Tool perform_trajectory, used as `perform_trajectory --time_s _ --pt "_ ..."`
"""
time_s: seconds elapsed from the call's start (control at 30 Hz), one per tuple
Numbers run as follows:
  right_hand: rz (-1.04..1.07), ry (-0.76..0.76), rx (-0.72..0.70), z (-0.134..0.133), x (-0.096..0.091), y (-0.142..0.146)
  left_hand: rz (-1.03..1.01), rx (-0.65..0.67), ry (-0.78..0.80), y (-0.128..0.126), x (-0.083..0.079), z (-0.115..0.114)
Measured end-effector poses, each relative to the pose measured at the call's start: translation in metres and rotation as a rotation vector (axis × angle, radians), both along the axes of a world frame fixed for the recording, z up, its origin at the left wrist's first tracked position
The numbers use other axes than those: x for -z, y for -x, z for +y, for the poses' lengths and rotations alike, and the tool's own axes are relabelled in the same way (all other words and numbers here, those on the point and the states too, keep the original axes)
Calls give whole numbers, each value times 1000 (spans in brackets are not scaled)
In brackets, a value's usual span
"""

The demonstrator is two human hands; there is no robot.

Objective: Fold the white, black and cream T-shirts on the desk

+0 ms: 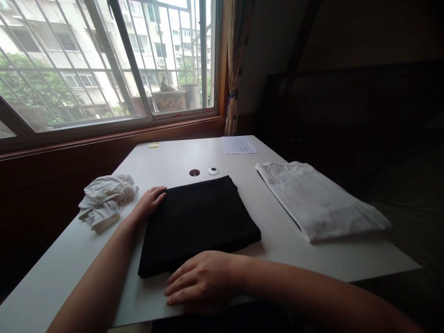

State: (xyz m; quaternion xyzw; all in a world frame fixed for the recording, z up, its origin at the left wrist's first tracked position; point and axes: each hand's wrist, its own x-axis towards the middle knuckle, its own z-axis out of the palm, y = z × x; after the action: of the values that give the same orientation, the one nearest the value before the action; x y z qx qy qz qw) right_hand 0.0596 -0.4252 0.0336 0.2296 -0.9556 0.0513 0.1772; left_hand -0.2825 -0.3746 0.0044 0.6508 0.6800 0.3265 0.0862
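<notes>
A folded black garment [197, 222] lies flat in the middle of the white table [173, 159]. My left hand [148, 202] rests against its left edge, fingers stretched out and touching the cloth. At the garment's near edge, my right hand [199, 282] lies flat on the table with fingers spread, the fingertips by the near left corner. Neither hand holds anything.
A crumpled white garment [104, 200] sits to the left of my left hand. A folded white garment [317, 201] lies at the right. Beyond the black garment are a cable hole [194, 172], a round cap [212, 170] and a sheet of paper [238, 144]. A window runs behind.
</notes>
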Motion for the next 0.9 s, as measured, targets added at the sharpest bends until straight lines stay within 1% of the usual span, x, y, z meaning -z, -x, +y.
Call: perform_trajectory --time_s 0.03,0.1,0.17,0.23,0.43,0.6,0.7,0.77,0.83,0.9 --pt "24 3 36 2 -1 -4 -19 -24 -14 3 -1 -1" --pt "61 -15 153 7 -6 -13 -44 -65 -24 8 -3 -4" --pt "69 -53 286 12 -10 -21 -81 -104 -30 11 -3 -6" --pt "59 -91 389 14 -14 -30 -124 -131 -34 13 -3 -7" --pt "-37 -221 582 20 -22 -55 -197 -170 -33 13 -5 -10" --pt "-85 -245 630 21 -25 -64 -219 -215 -28 8 -9 -13" --pt "-85 -244 643 21 -21 -67 -228 -220 -19 3 -14 -16" --pt "-81 -239 651 23 -18 -70 -260 -201 -3 -1 -20 -19" --pt "-77 -236 662 27 -15 -75 -345 -161 62 -4 -29 -25" --pt "-73 -241 680 34 -12 -84 -461 -110 182 -6 -41 -32"
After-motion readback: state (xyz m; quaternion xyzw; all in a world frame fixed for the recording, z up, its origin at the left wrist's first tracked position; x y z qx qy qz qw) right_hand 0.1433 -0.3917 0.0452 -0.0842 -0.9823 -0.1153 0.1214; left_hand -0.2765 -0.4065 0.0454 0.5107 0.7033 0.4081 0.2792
